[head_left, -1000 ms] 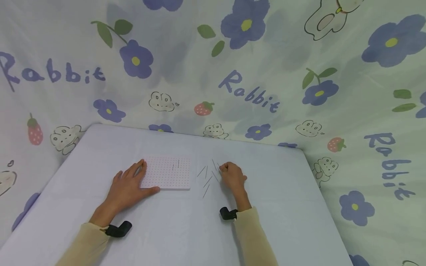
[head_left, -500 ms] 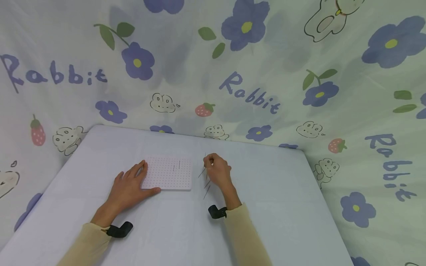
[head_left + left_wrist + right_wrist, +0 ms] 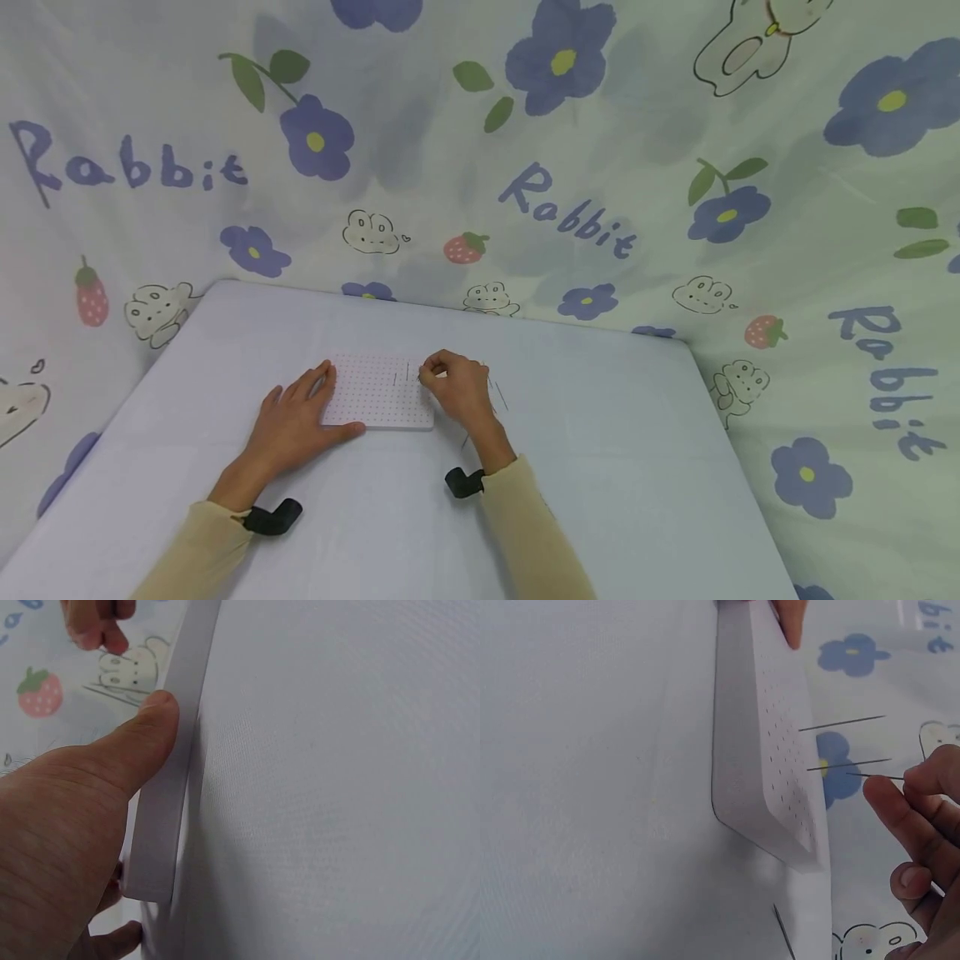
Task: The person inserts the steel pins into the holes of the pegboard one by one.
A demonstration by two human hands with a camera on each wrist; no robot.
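A white pegboard [image 3: 367,404] with rows of small holes lies on the table. My left hand [image 3: 288,433] rests at its left side, fingers extended along the left edge and thumb pressed to the front face. Two thin dark needles stand upright in the holes, a nearer one [image 3: 847,764] and a farther one [image 3: 844,723] in the right wrist view. My right hand [image 3: 459,387] is over the board's right edge, pinching another needle [image 3: 855,775] between thumb and index finger. That needle's free end points toward the standing ones, above the holes.
Several loose needles, one of them a needle [image 3: 502,397] at the right, lie on the white table [image 3: 630,467] beside the board, partly hidden by my right hand and arm. A patterned cloth [image 3: 420,183] hangs behind the table's far edge.
My right hand has moved left from the loose needles to the board's right edge, carrying the pinched needle. My left hand keeps its place on the board.
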